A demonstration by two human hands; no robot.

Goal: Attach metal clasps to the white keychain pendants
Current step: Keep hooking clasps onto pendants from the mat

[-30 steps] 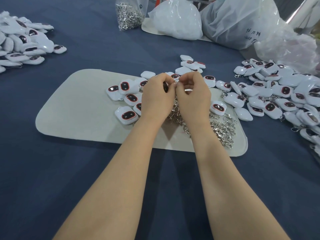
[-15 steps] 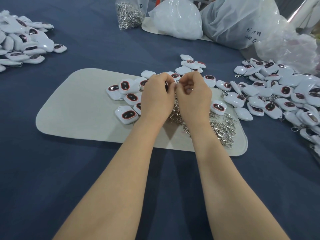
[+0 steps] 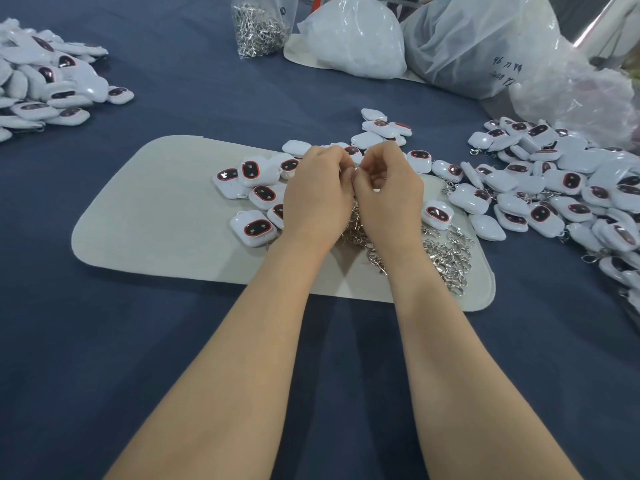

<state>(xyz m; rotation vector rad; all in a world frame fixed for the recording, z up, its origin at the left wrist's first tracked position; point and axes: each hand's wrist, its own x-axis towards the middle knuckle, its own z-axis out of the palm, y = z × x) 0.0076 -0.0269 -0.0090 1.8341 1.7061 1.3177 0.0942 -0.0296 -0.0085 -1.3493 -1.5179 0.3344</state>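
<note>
**A:** What could be going wrong here?

**B:** The left hand (image 3: 318,195) and right hand (image 3: 388,192) are working over the middle of the mat (image 3: 156,209). Their fingers are curling in and pinching tip to tip. What they are pinching is hidden, though I am judging it to be one pendant and one clasp. The clasp could be slipping free into the loose clasps (image 3: 446,258) lying under the wrists. It could also be snagging one of them and dragging it up.

**A:** And the counts?

**B:** The left heap (image 3: 45,84) is sitting at the far left corner of the table (image 3: 173,375), with too many for counting. About seven pendants (image 3: 254,199) are lying on the mat left of the hands, and three to their right. The right heap (image 3: 554,188) is spreading along the right edge, also uncountable. One bag of clasps (image 3: 259,26) and three plastic bags (image 3: 478,39) are standing at the far edge.
</note>
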